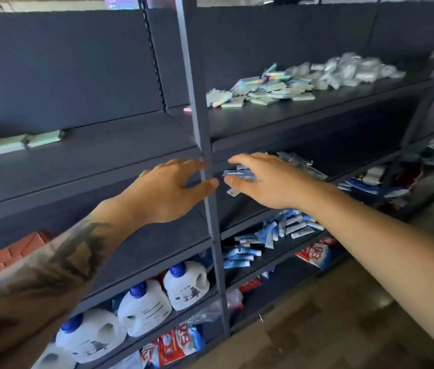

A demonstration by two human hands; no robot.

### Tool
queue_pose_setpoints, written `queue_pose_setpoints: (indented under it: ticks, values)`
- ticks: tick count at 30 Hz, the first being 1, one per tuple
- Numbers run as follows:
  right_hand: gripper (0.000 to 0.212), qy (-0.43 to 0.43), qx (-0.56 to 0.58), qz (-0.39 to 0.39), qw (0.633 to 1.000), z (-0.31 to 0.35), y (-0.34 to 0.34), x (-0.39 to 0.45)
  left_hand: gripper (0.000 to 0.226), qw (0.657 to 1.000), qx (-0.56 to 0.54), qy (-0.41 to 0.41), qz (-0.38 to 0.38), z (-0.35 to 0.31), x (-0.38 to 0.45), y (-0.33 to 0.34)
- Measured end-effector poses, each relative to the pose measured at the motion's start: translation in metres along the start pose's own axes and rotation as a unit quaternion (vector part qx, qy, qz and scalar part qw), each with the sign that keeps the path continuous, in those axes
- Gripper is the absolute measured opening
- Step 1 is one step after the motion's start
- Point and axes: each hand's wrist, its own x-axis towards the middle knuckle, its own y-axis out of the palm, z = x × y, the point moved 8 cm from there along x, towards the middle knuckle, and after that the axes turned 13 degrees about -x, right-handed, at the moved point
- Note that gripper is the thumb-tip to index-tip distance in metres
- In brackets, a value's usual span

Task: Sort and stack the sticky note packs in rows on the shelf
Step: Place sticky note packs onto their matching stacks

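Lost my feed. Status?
Left hand open, empty. Right hand holds a blue pack. Sticky note packs still heaped on upper shelf. Upright post between hands.

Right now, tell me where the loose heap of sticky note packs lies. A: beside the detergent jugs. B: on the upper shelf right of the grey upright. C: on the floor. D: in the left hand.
B: the sticky note packs lie heaped on the upper shelf, right of the grey upright.

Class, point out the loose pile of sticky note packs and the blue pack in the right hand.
sticky note pile (263,89), head view, middle of heap
blue pack (237,173), head view, top face
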Motion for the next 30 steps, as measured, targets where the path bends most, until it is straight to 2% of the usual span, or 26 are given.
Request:
queue_pose_setpoints:
  ticks: [3, 7, 10, 14, 18, 23, 27, 30]
  values:
    - [0.064, 0.026, 0.004, -0.015, 1.000, -0.050, -0.007, 0.003, 0.071, 1.000, 0.007, 0.027, 0.006, -0.036, 0.044, 0.015]
    - [0.063, 0.039, -0.019, -0.020, 0.999, -0.118, -0.019, 0.032, 0.063, 0.998, 0.006, 0.058, -0.023, -0.076, 0.117, 0.029]
    - [0.062, 0.041, -0.028, -0.019, 0.999, -0.168, -0.029, 0.065, 0.060, 0.998, -0.006, 0.063, -0.022, -0.095, 0.181, 0.044]
    - [0.061, 0.044, -0.033, -0.008, 0.998, -0.233, -0.045, 0.113, 0.060, 0.995, -0.075, 0.050, -0.050, -0.108, 0.264, 0.052]
    - [0.059, 0.041, -0.030, -0.008, 0.999, -0.286, -0.056, 0.150, 0.053, 0.994, -0.095, 0.045, -0.040, -0.127, 0.327, 0.061]
    - [0.059, 0.012, -0.028, -0.028, 0.999, -0.321, -0.059, 0.203, 0.051, 0.997, -0.067, 0.019, -0.045, -0.136, 0.383, 0.060]
    - [0.055, -0.035, -0.029, -0.042, 0.998, -0.327, -0.058, 0.254, 0.036, 0.997, -0.035, -0.023, -0.059, -0.125, 0.415, 0.057]
    - [0.053, -0.073, -0.043, -0.067, 0.994, -0.331, -0.061, 0.296, 0.040, 0.993, -0.025, -0.050, -0.100, -0.109, 0.437, 0.052]
